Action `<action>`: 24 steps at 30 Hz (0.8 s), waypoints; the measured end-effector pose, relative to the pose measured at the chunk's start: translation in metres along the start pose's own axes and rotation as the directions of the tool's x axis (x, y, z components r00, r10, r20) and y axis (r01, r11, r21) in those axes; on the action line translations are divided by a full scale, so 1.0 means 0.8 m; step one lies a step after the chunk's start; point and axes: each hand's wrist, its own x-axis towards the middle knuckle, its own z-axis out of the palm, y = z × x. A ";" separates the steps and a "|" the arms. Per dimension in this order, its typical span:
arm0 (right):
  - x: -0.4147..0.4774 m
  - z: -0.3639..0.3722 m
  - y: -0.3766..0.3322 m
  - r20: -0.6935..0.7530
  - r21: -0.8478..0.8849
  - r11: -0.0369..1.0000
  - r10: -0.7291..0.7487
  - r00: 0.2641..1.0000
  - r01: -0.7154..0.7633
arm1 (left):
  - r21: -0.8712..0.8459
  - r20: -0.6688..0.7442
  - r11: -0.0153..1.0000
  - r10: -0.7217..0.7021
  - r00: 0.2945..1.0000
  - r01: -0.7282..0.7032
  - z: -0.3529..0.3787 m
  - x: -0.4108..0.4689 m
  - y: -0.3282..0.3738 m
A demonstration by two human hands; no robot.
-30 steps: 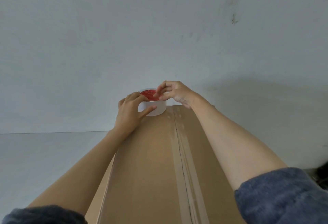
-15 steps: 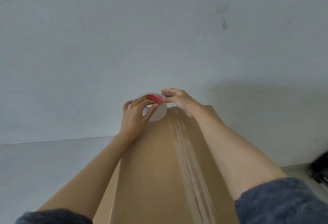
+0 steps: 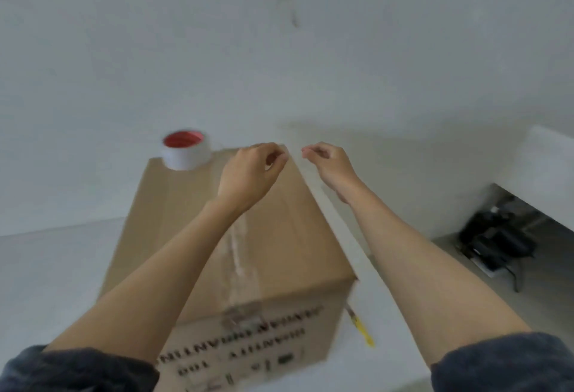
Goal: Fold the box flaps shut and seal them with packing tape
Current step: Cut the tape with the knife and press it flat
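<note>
brown cardboard box (image 3: 192, 224) with dark blurry print on front, clear shiny tape strip (image 3: 237, 255) down seam. tape roll (image 3: 185, 150) white, red core. sleeves (image 3: 509, 360) dark grey-blue. yellow object (image 3: 362, 329) beside box. wall (image 3: 279, 34) pale grey-white.

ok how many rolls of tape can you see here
1. The tape roll, white with a red core, sits on the far left corner of the cardboard box, left of both hands. Another could be hidden behind the box.
</note>
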 end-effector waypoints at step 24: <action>-0.251 -0.084 0.320 0.133 -0.280 0.858 0.480 0.867 -0.432 | 0.199 0.648 0.980 -0.115 0.753 -0.021 0.287 -0.312 0.056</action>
